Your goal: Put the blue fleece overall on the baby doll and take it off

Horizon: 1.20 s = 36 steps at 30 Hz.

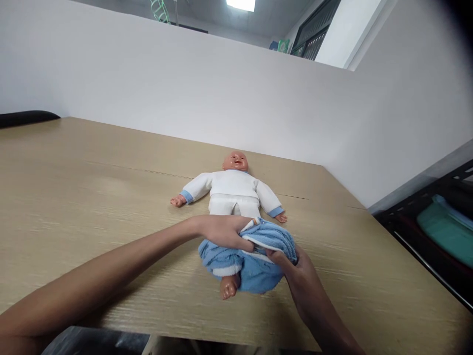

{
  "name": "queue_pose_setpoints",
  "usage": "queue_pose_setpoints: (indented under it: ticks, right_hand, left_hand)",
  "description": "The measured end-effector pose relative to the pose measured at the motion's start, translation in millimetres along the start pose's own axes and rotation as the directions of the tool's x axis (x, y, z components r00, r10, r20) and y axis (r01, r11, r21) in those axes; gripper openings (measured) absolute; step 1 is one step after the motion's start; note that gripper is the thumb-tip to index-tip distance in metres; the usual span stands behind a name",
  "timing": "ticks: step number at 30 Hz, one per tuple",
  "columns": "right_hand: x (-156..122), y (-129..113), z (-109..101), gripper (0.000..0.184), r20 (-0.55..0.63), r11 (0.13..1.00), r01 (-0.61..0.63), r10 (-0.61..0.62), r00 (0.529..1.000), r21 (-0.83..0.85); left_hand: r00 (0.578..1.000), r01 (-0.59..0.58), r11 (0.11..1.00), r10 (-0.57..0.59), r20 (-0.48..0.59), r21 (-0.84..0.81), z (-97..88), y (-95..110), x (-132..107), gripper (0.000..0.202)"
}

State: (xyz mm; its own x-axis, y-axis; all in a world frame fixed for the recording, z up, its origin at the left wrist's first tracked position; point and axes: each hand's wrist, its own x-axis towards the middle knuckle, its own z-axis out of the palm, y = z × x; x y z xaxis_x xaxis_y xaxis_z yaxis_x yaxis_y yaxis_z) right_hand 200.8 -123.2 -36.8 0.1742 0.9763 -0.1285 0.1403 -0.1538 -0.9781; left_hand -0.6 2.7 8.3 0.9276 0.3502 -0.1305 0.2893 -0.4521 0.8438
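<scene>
A baby doll (232, 186) lies on its back on the wooden table (92, 197), head away from me, in a white top with blue cuffs. A blue fluffy garment (258, 268) is bunched around its legs; one bare foot (229, 287) sticks out below. My left hand (221, 230) grips the garment's white-edged waistband from the left, fingers closed on it. Opposite it, on the right side, my right hand (295, 268) pinches the same garment with closed fingers.
White partition walls (185, 93) stand behind and to the right of the table. A dark rack (424, 222) with a teal object (447, 229) sits at the right. A black chair back (25, 117) shows at far left.
</scene>
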Motion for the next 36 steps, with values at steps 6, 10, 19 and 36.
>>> queue_pose_setpoints:
  ticks: [6, 10, 19, 36]
  right_hand:
    - [-34, -4, 23, 0.048, -0.154, 0.977, 0.172, -0.191, 0.97, -0.129]
    - [-60, 11, 49, 0.05, -0.207, 0.994, 0.09, -0.1, 0.973, -0.057]
    - [-60, 51, 47, 0.022, -0.316, 0.88, 0.178, -0.337, 0.887, -0.44]
    - [-58, 88, 38, 0.054, -0.237, 0.998, 0.032, -0.018, 0.971, 0.057]
  left_hand:
    - [0.998, -0.063, 0.997, 0.064, 0.02, -0.038, 1.1, 9, -2, 0.027]
    - [0.999, -0.018, 1.0, 0.017, 0.047, 0.013, 4.3, 15, -6, 0.031]
    - [0.959, 0.251, 0.824, -0.282, -0.017, 0.507, 18.0, 16, -12, 0.07]
    - [0.984, 0.181, 0.974, -0.179, -0.027, 0.135, 16.4, 9, -6, 0.057]
